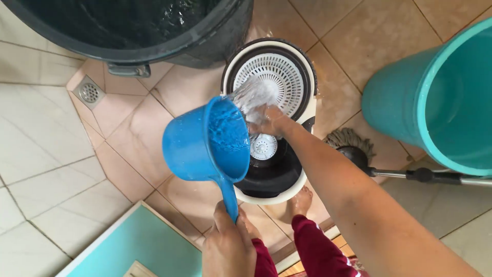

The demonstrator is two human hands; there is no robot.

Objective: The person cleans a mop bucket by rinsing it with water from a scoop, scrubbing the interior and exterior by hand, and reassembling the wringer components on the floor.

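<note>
The left hand [228, 246], at six o'clock in the view, has its grip closed around the handle of a blue dipper [207, 146]. The dipper is tilted toward two o'clock, and water [251, 95] spills from its lip onto the right hand [269, 122] and the mop bucket [269, 118] beneath it.

The right hand reaches in from five o'clock along a bare forearm and sits over the middle of the bucket, at the edge of the white spinner basket [277, 77]. Water runs over the fingers; whether its grip is open or closed on anything cannot be told through the splash.

The bucket stands on the tiled floor [46, 154] at the centre of the view, white-rimmed with a dark inside. The round slotted basket fills its twelve o'clock half, and a smaller white disc [263, 147] lies in the six o'clock half, just below the right hand.

At three o'clock from the bucket lies a mop [351, 142], its stringy head near the bucket's rim and its metal pole running off to the right. Above the mop, at two o'clock, stands a teal tub [410, 102]. A large dark barrel [128, 31] holding water sits at eleven o'clock, with a floor drain [88, 92] at nine o'clock. A bare foot [301, 200] and red trouser legs [315, 251] show at six o'clock beside the bucket.
</note>
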